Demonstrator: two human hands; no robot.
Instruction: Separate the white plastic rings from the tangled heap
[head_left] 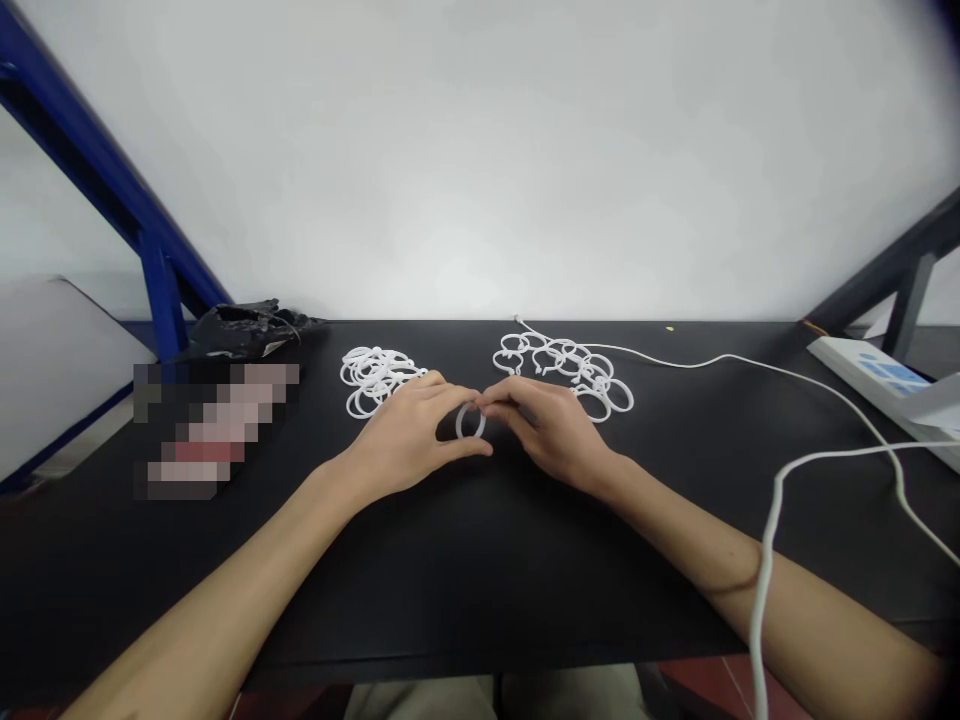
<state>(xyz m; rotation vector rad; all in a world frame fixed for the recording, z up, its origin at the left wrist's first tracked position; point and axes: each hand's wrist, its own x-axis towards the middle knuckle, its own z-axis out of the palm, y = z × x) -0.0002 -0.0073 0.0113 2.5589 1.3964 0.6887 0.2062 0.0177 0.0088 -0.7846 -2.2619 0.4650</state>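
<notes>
A white plastic ring, which looks like a shower curtain ring, stands upright between my hands above the black table. My left hand is curled around it, gripping it between thumb and fingers. At its top, my right hand pinches with thumb and forefinger; the fingertips of both hands meet there and hide that part of the ring. Behind my left hand lies a pile of similar white rings. More white rings are spread behind my right hand, and several of these have gaps in their loops.
A white cable crosses the table at right, and another length hangs over my right forearm. A white box with a blue label sits at the right edge. Black plastic wrapping lies at back left, beside a blue metal frame.
</notes>
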